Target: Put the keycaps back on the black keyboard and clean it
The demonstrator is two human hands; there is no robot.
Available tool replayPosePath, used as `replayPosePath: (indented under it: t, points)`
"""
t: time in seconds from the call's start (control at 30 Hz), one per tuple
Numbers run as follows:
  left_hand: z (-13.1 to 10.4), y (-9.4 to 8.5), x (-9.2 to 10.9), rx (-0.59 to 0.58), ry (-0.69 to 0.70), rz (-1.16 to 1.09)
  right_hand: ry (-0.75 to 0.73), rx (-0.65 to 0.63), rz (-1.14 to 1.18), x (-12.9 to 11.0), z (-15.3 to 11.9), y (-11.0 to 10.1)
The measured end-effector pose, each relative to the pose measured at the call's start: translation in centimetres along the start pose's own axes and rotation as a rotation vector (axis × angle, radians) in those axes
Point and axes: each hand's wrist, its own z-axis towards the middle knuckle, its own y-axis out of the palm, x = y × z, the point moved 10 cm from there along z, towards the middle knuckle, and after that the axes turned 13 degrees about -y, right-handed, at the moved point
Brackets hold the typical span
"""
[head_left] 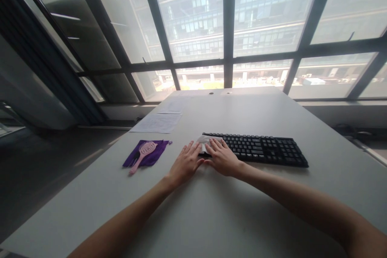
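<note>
A black keyboard lies on the white table, with a white cloth or tissue over its left end. My right hand rests palm down on the white cloth, its fingers spread over the keys. Beside it, my left hand lies flat at the keyboard's left edge, fingertips at the cloth's edge. The thumbs of both hands nearly meet in front of the keyboard. Neither hand has its fingers wrapped round anything.
Left of my hands, a pink hairbrush lies on a purple pouch, with a small dark item beside the brush. White paper sheets lie farther back on the left. Large windows stand beyond the table's far edge.
</note>
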Motion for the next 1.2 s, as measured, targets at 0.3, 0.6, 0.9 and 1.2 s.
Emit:
replayPosePath:
  t: [0.3, 0.6, 0.9, 1.2]
  points:
    - [0.7, -0.2, -1.8, 0.071, -0.152, -0.289, -0.011, -0.086, -0.026, 2.5, -5.2, -1.3]
    - [5.8, -2.3, 1.5, 0.089, -0.101, -0.319, 0.152, 0.079, -0.043, 6.4, -6.3, -4.8]
    - [10.0, 0.6, 1.6, -0.035, -0.158, -0.318, 0.382, 0.026, -0.087, 10.8, -5.5, -4.5]
    - [10.0, -1.3, 2.2, -0.091, -0.071, -0.498, 0.407, 0.14, 0.155, 11.5, -5.0, -5.0]
